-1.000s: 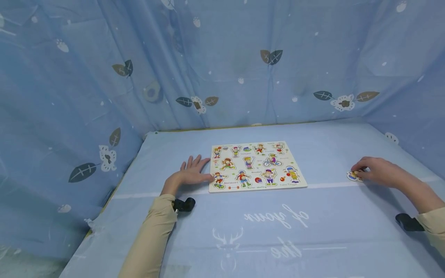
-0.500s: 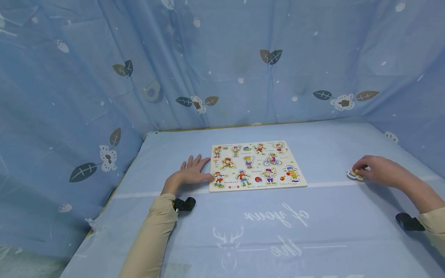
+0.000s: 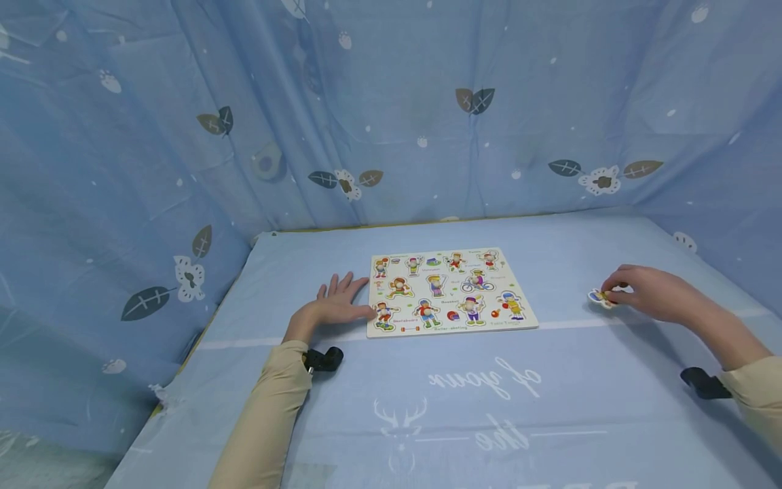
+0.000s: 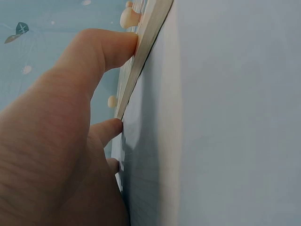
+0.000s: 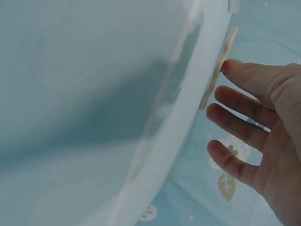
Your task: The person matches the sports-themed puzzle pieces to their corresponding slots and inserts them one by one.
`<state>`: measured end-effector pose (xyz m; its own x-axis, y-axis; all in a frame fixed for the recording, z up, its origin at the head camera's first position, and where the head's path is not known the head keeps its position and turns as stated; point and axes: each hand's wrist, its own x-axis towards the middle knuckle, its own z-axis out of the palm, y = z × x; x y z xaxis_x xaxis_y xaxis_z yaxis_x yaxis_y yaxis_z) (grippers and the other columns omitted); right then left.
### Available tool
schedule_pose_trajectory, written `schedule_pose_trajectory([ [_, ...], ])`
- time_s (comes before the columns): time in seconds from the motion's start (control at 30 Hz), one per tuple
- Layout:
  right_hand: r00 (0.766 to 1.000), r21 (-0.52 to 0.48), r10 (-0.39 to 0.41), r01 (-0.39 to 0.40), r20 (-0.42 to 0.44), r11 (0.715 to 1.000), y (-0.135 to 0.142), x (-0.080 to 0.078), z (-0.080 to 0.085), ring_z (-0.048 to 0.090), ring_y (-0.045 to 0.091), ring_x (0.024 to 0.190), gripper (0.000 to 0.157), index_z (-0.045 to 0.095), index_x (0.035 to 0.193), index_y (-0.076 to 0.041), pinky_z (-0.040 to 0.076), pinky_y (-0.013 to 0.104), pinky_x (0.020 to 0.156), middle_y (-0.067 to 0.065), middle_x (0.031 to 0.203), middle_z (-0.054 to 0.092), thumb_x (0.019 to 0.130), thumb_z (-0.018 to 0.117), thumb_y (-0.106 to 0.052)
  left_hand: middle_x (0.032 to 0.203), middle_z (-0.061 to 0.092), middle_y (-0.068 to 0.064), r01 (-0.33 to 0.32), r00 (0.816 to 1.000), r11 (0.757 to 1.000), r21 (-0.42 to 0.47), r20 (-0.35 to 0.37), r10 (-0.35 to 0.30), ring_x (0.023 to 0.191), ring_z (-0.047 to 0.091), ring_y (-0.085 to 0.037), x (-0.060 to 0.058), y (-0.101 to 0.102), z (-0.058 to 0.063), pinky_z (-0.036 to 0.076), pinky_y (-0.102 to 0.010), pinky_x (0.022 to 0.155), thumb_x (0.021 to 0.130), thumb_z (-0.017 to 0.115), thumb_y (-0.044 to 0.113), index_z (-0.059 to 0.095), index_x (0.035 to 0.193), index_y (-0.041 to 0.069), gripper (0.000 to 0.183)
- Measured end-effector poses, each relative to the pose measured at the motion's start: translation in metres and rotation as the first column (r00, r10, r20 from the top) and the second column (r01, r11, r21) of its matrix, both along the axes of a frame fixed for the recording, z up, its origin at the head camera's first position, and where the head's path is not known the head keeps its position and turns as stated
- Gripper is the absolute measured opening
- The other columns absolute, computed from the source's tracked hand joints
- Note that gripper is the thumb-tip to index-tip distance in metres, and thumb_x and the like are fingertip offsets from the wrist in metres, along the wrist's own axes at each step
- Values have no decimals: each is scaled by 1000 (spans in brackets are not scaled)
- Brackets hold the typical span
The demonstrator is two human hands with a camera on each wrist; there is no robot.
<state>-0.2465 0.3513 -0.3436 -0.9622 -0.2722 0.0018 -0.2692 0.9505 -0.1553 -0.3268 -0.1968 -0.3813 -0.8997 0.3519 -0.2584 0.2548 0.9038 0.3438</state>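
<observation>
A wooden peg puzzle board (image 3: 446,326) printed with sporting figures lies flat on the table. My left hand (image 3: 332,305) rests at its left edge with fingers spread; the thumb touches the board's front left corner and a finger meets its side in the left wrist view. Well to the right of the board, my right hand (image 3: 654,292) pinches a small puzzle piece (image 3: 600,298) with a white border and yellow and blue print. Seen edge-on in the right wrist view, this thin wooden piece (image 5: 218,70) is raised off the cloth, and the other fingers hang loosely bent.
A pale blue cloth (image 3: 476,421) with white lettering covers the table. Blue patterned curtains (image 3: 397,136) enclose the back and sides. Round wooden knobs (image 4: 129,18) stick up from the board. A black wrist camera (image 3: 326,360) is strapped to the left wrist.
My right hand has lifted the puzzle piece from the cloth and moved it a little left toward the board. My left hand and the board have stayed in place.
</observation>
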Motion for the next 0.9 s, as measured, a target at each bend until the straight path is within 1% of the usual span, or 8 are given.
schedule_pose_trajectory([
  [0.17,1000,2,5,-5,-21,1000,-16,-3,5,64,24,87,14,74,99,-6,54,49,75,2,95,67,87,75,-15,166,-1,-17,0,1000,1000,-4,-1,0,150,-11,-42,-1,0,0,-4,-61,119,86,55,65,16,160,21,95],
  [0.43,1000,-7,-9,9,-28,1000,-38,-11,8,59,17,77,19,74,98,-5,53,44,70,2,90,66,88,74,-21,166,-2,-15,-6,1000,1000,-15,11,6,150,-13,-40,-4,0,-1,-4,-61,119,85,55,66,15,160,23,95],
  [0.7,999,-1,-35,35,-19,999,-54,-19,8,57,20,80,20,73,94,-8,51,43,70,4,92,66,87,75,-27,166,-2,-16,-11,1000,1000,-7,10,11,150,-12,-40,-3,0,-1,-4,-61,119,86,55,65,16,160,23,94],
  [0.9,1000,1,-24,24,-13,1000,-65,-24,10,56,20,78,23,71,94,-7,51,42,69,3,91,66,86,77,-28,166,-2,-16,-4,1000,1000,-6,10,4,150,-12,-40,-3,0,-2,-4,-61,119,86,54,65,15,160,23,95],
])
